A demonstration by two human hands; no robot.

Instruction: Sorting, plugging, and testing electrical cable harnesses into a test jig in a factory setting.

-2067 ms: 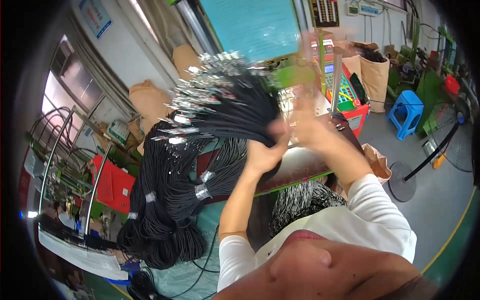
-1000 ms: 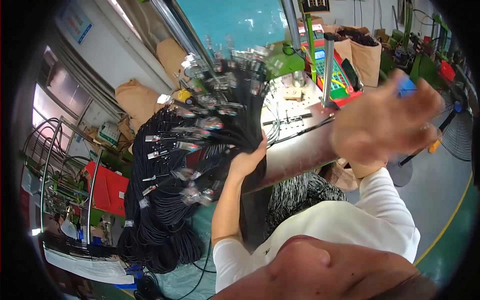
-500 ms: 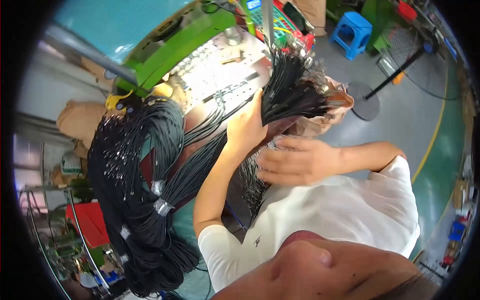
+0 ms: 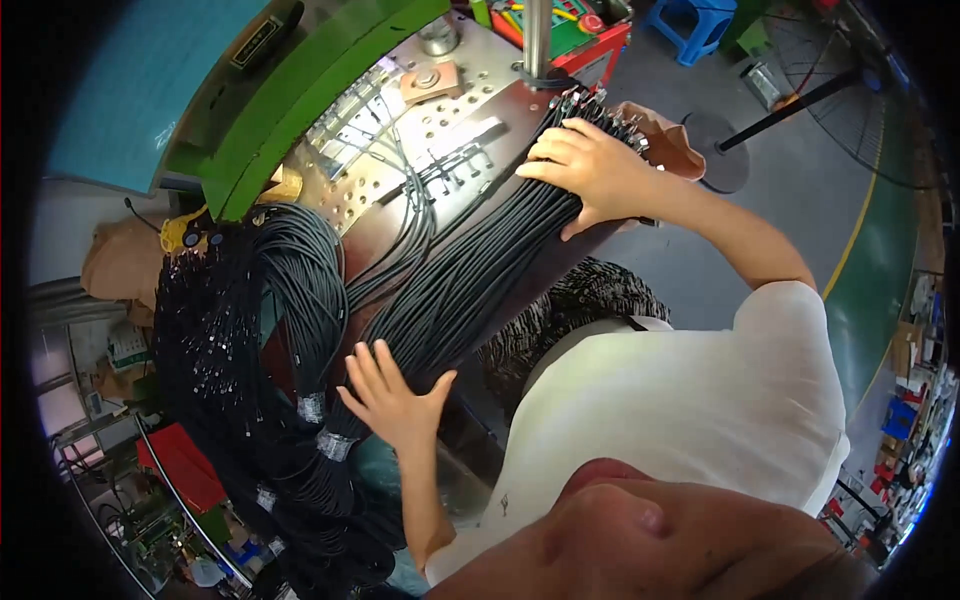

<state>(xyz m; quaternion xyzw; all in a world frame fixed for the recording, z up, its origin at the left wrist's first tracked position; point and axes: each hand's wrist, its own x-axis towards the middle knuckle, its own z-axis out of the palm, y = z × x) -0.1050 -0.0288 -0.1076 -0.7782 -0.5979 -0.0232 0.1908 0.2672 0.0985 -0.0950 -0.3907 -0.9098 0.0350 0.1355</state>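
"Where was the black cable bundle [image 4: 470, 265]?"

"It slanted across the surface [image 4: 565, 258], silvery connectors [image 4: 592, 98] beyond the right hand [image 4: 595, 175]."

"And the fingers?"

"Both sets were spread open: the right's lay over the bundle, the left hand's [image 4: 395, 405] over its lower stretch, near silvery tape [image 4: 334, 446]."

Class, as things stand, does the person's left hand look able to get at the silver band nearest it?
Probably yes: the left hand is spread open close to the silver band around the black cables, and nothing visible seems to block the way.
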